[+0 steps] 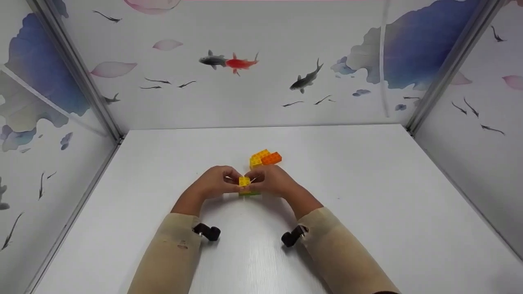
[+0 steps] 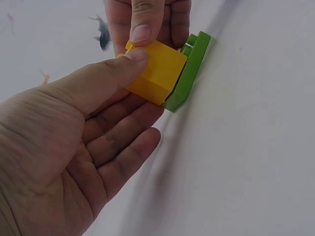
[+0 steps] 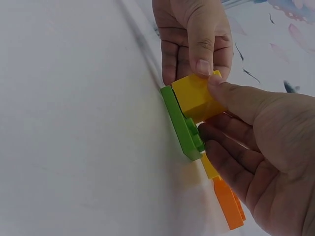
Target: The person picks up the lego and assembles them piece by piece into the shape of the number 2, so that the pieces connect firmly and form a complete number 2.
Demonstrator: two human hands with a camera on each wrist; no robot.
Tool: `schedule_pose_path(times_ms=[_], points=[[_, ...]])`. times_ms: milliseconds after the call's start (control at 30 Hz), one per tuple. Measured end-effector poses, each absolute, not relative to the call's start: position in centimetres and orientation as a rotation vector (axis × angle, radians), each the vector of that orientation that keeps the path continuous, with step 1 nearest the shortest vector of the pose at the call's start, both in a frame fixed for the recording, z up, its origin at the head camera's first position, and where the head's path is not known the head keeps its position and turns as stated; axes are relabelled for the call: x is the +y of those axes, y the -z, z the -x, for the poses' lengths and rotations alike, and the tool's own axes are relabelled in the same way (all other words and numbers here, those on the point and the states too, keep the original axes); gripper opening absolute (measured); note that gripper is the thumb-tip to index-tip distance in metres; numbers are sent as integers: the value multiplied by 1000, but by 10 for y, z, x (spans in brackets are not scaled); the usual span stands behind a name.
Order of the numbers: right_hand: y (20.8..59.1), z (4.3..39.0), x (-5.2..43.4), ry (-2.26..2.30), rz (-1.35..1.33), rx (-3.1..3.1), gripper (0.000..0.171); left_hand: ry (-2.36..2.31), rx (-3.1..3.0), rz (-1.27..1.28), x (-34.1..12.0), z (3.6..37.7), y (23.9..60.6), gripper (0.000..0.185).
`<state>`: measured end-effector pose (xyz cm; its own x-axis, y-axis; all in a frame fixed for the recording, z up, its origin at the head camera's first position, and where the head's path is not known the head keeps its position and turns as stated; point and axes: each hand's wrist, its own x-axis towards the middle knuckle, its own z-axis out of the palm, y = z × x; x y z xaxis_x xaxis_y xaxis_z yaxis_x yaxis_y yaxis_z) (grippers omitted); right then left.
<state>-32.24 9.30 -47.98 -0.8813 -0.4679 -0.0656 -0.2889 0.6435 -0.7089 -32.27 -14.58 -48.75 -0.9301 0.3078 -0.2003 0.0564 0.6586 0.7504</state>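
While both hands pinch yellow brick (image 1: 244,181) on green plate (image 1: 249,193) | orange-yellow stack (image 1: 264,158) just behind

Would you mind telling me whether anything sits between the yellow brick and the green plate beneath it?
Nothing visible does. The yellow brick sits directly on the green plate, pinched by the left hand and right hand. The other bricks lie apart, farther back.

The person is wearing long beige sleeves (image 1: 171,253) reaching to the wrists, the left one showing small dark marks near the cuff. A small black camera mount (image 1: 207,232) is sitting at each wrist; both hands are bare.
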Motion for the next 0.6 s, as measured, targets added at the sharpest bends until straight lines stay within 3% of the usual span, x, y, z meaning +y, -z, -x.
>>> schedule_pose_path(times_ms=[300,600], points=[[481,323,95,1075,617,2598,29,-1136,2574,-302,-144,319,485,38],[477,327,104,1158,546,2570,42,-1229,2517,-376,-144,321,490,40]])
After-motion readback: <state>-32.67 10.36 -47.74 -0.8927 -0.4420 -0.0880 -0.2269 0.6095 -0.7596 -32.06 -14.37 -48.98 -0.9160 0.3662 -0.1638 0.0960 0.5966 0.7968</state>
